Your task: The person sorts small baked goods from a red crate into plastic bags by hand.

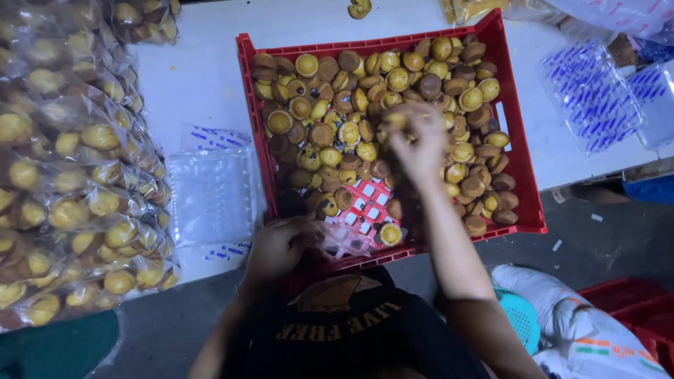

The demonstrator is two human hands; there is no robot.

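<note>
Two hands over red crate [505, 105] — right hand [419, 140] mid-heap, left hand [277, 245] at near rim.

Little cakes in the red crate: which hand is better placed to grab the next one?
Probably the right hand: it is over the little cakes in the red crate. The left hand is at the crate's near edge, on a clear plastic tray.

Sealed clear bags of yellow cakes [77, 175] lie heaped along the worktop's left edge. Beside them sits a stack of empty clear bags with blue print [210, 193]. More blue-printed clear bags [593, 95] lie at the right edge, and another filled bag [467, 8] at the far edge.
</note>
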